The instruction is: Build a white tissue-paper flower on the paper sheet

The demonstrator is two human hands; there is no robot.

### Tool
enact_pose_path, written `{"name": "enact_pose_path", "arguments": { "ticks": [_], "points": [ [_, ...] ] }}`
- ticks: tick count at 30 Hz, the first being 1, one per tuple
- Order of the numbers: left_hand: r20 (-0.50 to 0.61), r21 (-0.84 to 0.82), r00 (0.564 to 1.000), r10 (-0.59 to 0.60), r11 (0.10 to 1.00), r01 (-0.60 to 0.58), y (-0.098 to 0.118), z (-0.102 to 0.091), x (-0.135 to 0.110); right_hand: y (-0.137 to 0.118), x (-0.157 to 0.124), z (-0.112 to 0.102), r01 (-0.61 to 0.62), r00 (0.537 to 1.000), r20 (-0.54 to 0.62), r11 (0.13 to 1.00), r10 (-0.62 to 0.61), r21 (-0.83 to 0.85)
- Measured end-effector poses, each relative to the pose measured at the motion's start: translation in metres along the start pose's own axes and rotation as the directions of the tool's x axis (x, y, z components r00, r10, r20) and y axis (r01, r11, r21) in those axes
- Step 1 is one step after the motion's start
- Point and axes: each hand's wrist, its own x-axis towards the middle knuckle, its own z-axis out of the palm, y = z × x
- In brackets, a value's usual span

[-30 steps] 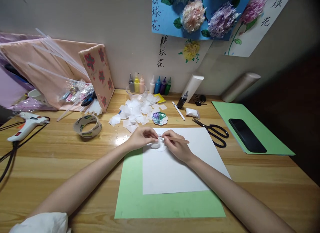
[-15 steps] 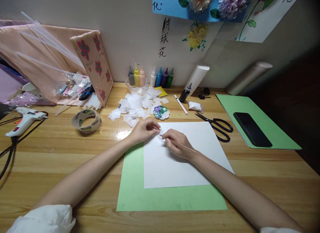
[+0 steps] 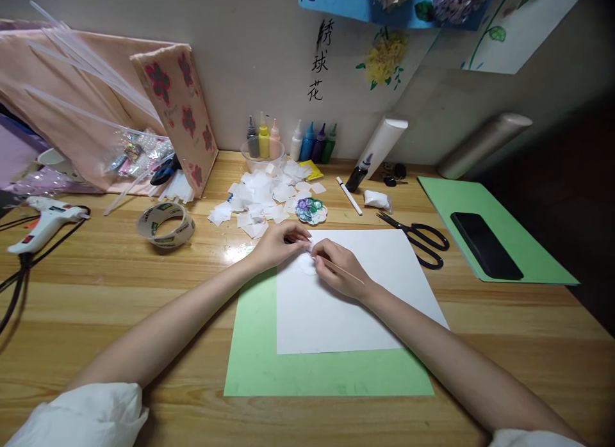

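My left hand (image 3: 280,243) and my right hand (image 3: 337,269) meet over the top left of a white sheet (image 3: 355,306) that lies on a green sheet (image 3: 298,370). The left fingers pinch a small piece of white tissue paper (image 3: 308,262) against the sheet. My right hand is closed round a thin wooden stick (image 3: 346,275), whose tip sits at that tissue. A pile of white tissue squares (image 3: 262,200) lies just beyond my hands, next to a small paint palette (image 3: 311,210).
Paint bottles (image 3: 288,141) stand at the wall. Black scissors (image 3: 420,239), a white pen (image 3: 348,195) and a black phone (image 3: 485,244) on green paper lie to the right. A tape roll (image 3: 166,224), a glue gun (image 3: 41,219) and a pink bag (image 3: 96,114) are on the left.
The view has tilted down a little. My right hand turned the stick from lying level to pointing back along my wrist, and both hands drew closer together on the tissue.
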Motion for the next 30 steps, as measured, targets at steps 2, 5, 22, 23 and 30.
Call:
{"name": "enact_pose_path", "arguments": {
  "ticks": [2, 5, 22, 23, 30],
  "points": [
    [-0.001, 0.008, 1.000, 0.005, 1.000, -0.005, 0.0000, 0.0002, -0.0002, -0.0003, 0.0005, -0.0003, -0.020, 1.000, 0.000, 1.000, 0.020, 0.010],
    [-0.008, 0.021, 1.000, 0.004, 1.000, -0.004, 0.0001, 0.0008, -0.0005, -0.0007, 0.0008, -0.0004, -0.048, 0.999, 0.008, 0.999, 0.048, 0.024],
    [-0.054, 0.065, 0.998, 0.032, 0.997, -0.028, 0.0001, 0.0002, -0.0016, -0.0014, 0.0006, -0.0019, -0.106, 0.994, 0.005, 0.990, 0.106, 0.092],
    [-0.054, 0.061, 0.998, 0.027, 0.998, -0.024, 0.0005, 0.0001, -0.0016, -0.0014, 0.0006, -0.0020, -0.108, 0.994, 0.007, 0.990, 0.108, 0.091],
    [-0.018, 0.019, 1.000, 0.015, 1.000, -0.015, 0.0005, 0.0004, -0.0022, 0.0002, 0.0026, -0.0008, -0.093, 0.995, 0.038, 0.994, 0.091, 0.062]
  ]
}}
